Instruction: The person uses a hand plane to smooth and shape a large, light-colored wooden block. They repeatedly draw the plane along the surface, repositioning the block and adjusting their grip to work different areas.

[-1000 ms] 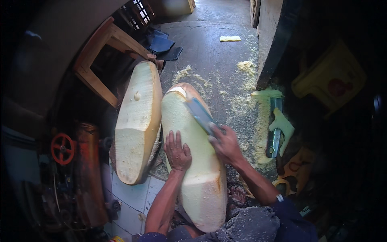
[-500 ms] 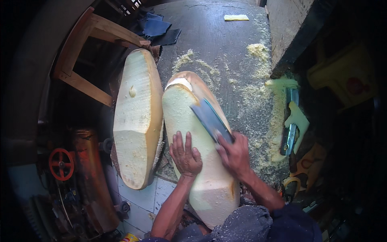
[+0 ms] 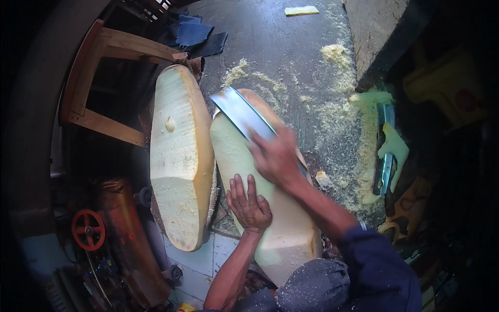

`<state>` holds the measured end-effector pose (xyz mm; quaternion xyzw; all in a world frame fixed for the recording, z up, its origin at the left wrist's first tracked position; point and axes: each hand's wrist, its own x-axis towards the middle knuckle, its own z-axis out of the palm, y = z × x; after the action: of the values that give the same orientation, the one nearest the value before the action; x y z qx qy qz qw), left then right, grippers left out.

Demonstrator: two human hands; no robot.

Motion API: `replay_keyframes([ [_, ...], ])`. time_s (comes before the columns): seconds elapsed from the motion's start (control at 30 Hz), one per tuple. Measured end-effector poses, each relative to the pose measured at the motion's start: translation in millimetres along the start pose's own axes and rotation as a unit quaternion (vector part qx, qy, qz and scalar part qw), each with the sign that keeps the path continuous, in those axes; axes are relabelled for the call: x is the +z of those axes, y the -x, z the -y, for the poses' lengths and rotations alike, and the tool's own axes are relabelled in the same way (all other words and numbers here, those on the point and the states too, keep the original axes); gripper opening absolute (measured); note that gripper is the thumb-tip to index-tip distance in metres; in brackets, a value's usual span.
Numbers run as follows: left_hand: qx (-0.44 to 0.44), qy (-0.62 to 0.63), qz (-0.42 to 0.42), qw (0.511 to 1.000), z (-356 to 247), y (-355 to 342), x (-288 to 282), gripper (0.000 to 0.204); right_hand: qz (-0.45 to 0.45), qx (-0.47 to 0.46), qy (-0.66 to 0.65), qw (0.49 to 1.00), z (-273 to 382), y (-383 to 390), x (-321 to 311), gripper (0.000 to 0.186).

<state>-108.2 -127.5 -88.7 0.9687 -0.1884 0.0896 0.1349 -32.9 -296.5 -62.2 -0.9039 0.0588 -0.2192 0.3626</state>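
Two pale slabs | right hand (image 3: 275, 156) grips blade (image 3: 241, 114) | left hand (image 3: 249, 203) flat on slab (image 3: 280, 229)

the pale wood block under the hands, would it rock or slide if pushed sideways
Probably stiff and heavy: the wood block looks thick and solid. Its rounded sides may let it rock, which may be why the left hand presses flat on it while the right hand works the blade.

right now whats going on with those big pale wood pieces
A person is working on a long pale carved wood block lying on a dark work surface. The left hand lies flat on the block, fingers spread. The right hand grips a wide flat metal blade that reaches over the block's far end. A second, similar block lies just to the left, and yellow wood shavings are scattered on the right.
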Motion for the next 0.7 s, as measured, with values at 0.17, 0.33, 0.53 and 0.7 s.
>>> replay_keyframes([
  [0.17, -0.012, 0.022, 0.005, 1.0, 7, 0, 0, 0.058, 0.041, 0.051, -0.033, 0.997, -2, 24, -23, 0.036],
  [0.33, -0.016, -0.006, 0.012, 1.0, 4, -1, 2, 0.059, 0.075, 0.088, 0.012, 0.993, -4, 67, -55, 0.035],
  [0.53, -0.002, 0.018, -0.006, 1.0, 6, -5, -1, 0.059, 0.004, 0.022, -0.016, 1.0, -4, -13, 8, 0.035],
  [0.7, -0.004, -0.003, -0.008, 1.0, 6, -7, 5, 0.059, 0.05, 0.028, 0.007, 0.998, -16, 74, -51, 0.044],
])
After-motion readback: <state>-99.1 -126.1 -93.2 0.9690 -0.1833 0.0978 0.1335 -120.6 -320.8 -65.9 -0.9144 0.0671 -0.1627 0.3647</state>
